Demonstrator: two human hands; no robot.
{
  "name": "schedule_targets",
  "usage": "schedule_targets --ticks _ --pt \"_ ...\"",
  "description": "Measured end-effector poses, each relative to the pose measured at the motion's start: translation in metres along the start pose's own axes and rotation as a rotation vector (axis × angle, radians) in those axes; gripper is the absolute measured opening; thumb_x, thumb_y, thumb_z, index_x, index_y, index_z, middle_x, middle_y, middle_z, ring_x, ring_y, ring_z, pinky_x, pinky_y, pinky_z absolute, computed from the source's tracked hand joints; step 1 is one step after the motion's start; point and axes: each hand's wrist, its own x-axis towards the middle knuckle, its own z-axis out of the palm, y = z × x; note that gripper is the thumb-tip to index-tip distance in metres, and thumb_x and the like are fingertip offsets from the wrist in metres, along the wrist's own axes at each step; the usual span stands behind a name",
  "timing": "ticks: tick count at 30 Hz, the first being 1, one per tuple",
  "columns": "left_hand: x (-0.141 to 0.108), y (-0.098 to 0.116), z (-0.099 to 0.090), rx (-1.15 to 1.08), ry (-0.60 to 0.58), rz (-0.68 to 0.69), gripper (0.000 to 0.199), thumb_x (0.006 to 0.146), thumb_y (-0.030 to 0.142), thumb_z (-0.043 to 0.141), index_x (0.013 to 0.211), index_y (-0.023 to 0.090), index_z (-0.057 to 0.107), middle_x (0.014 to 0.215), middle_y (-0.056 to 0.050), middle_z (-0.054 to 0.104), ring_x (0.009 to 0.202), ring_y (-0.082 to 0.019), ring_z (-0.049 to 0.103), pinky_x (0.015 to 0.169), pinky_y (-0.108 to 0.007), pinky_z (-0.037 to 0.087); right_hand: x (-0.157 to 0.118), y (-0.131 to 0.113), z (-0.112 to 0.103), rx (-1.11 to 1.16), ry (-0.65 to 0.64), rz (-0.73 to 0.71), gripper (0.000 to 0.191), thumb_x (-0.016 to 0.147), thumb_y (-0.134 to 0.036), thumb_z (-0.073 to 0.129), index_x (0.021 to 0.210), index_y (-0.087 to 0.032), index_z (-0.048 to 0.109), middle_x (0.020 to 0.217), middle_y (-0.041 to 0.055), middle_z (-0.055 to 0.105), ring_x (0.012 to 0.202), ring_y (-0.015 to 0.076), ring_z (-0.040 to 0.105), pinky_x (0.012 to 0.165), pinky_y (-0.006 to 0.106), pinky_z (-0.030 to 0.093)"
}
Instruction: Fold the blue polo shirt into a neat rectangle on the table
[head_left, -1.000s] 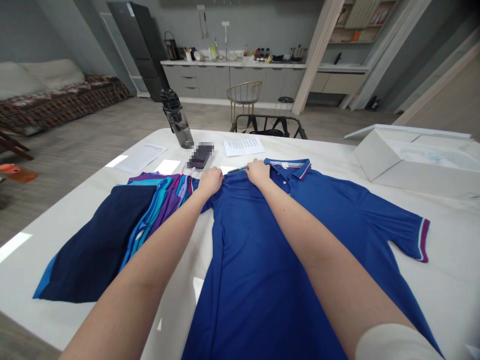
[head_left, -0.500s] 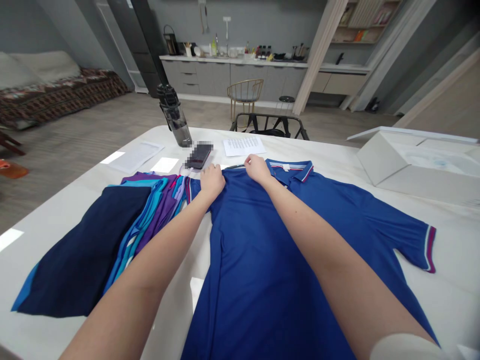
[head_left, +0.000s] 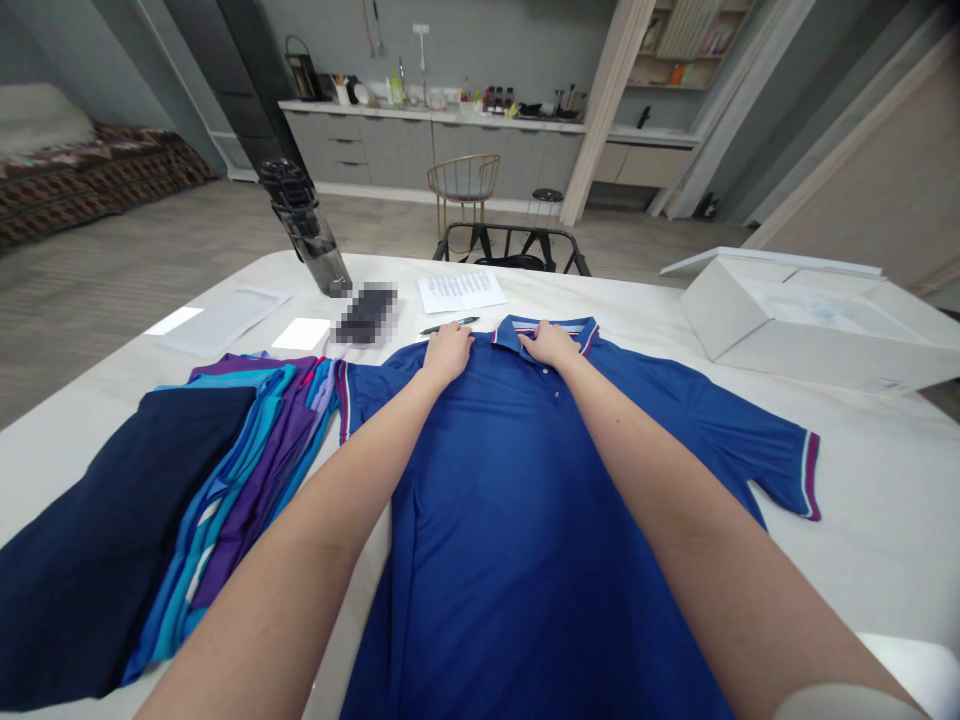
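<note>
My left hand (head_left: 448, 354) presses the blue polo shirt (head_left: 510, 500) beside its collar (head_left: 568, 328), my right hand (head_left: 548, 343) lying on the collar.

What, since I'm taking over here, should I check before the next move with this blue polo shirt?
Blue polo shirt lying face up on the white table: ok.
Left hand and right hand both on the shirt by the collar: ok.
Sleeve on the right of view spread flat: ok.
Sleeve on the left of view clear of the stacked polo shirts: cannot tell, they nearly meet.
Black pen off the shirt, beside the collar: ok.
Shirt's lower hem lying flat: cannot tell, out of view.
</note>
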Motion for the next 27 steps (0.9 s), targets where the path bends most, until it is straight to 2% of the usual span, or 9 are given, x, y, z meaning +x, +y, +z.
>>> schedule_targets --ticks 3,5,11,14,17,20,23,25,27 --pt "0.006 0.005 0.002 0.039 0.005 -0.031 0.033 0.102 0.030 0.040 0.115 0.016 0.068 0.125 -0.016 0.061 0.118 -0.032 0.055 0.094 -0.045 0.047 0.004 -0.005 0.009 0.006 0.035 -0.143 0.042 0.097 -0.055 0.051 0.127 -0.028 0.061 0.134 0.0153 0.056 0.126 0.0381 0.049 0.101 0.069 0.037" --pt "0.010 0.006 0.005 0.054 0.017 -0.038 0.033 0.103 0.026 0.038 0.114 0.015 0.067 0.124 -0.016 0.062 0.117 -0.031 0.055 0.096 -0.044 0.045 0.006 -0.009 0.014 0.011 0.066 -0.194 0.040 0.097 -0.052 0.050 0.129 -0.032 0.061 0.137 0.0150 0.053 0.128 0.0387 0.045 0.100 0.069 0.037" --pt "0.030 0.006 0.014 0.095 0.032 -0.078 0.039 0.104 0.018 0.028 0.114 0.008 0.064 0.112 -0.018 0.065 0.108 -0.030 0.061 0.093 -0.042 0.046 0.030 -0.012 0.020 0.000 0.119 -0.295 0.041 0.100 -0.048 0.044 0.135 -0.033 0.061 0.139 0.0137 0.052 0.127 0.0374 0.043 0.099 0.065 0.039" --pt "0.038 0.004 0.014 0.107 0.041 -0.124 0.039 0.103 0.016 0.027 0.113 0.007 0.063 0.112 -0.019 0.065 0.109 -0.030 0.061 0.092 -0.041 0.046 0.045 -0.013 0.020 0.026 0.109 -0.360 0.039 0.100 -0.043 0.043 0.132 -0.033 0.064 0.140 0.0121 0.053 0.127 0.0367 0.044 0.099 0.064 0.039" --pt "0.034 0.005 0.010 0.095 0.067 -0.119 0.036 0.102 0.016 0.029 0.118 0.008 0.061 0.118 -0.019 0.063 0.112 -0.030 0.059 0.094 -0.042 0.045 0.044 -0.008 0.017 0.077 0.114 -0.453 0.039 0.100 -0.034 0.044 0.133 -0.029 0.063 0.141 0.0111 0.054 0.129 0.0343 0.046 0.103 0.059 0.039" --pt "0.014 0.007 0.000 0.064 0.088 0.019 0.032 0.101 0.021 0.036 0.124 0.014 0.059 0.124 -0.017 0.060 0.118 -0.031 0.055 0.099 -0.044 0.043 0.017 0.007 0.009 0.109 0.210 -0.503 0.040 0.100 -0.027 0.041 0.132 -0.021 0.062 0.140 0.0121 0.056 0.129 0.0303 0.048 0.108 0.049 0.039" --pt "-0.022 0.011 -0.011 0.006 0.052 0.129 0.033 0.101 0.027 0.040 0.127 0.019 0.059 0.129 -0.014 0.059 0.120 -0.028 0.054 0.103 -0.043 0.042 -0.029 0.031 0.002 0.099 0.294 -0.448 0.040 0.102 -0.030 0.038 0.132 -0.017 0.061 0.141 0.0137 0.056 0.130 0.0288 0.049 0.110 0.044 0.038" --pt "-0.055 0.017 -0.018 -0.032 0.032 0.121 0.037 0.102 0.030 0.040 0.133 0.020 0.057 0.137 -0.014 0.056 0.122 -0.027 0.054 0.106 -0.042 0.042 -0.065 0.049 -0.001 0.076 0.292 -0.375 0.042 0.103 -0.037 0.039 0.135 -0.019 0.060 0.147 0.0132 0.052 0.135 0.0296 0.046 0.113 0.048 0.037" --pt "-0.092 0.024 -0.024 -0.037 0.029 0.059 0.045 0.102 0.036 0.040 0.141 0.018 0.052 0.147 -0.015 0.050 0.131 -0.028 0.050 0.110 -0.042 0.040 -0.100 0.069 0.000 0.043 0.239 -0.265 0.049 0.103 -0.048 0.039 0.143 -0.024 0.055 0.155 0.0117 0.044 0.141 0.0322 0.039 0.115 0.058 0.033"
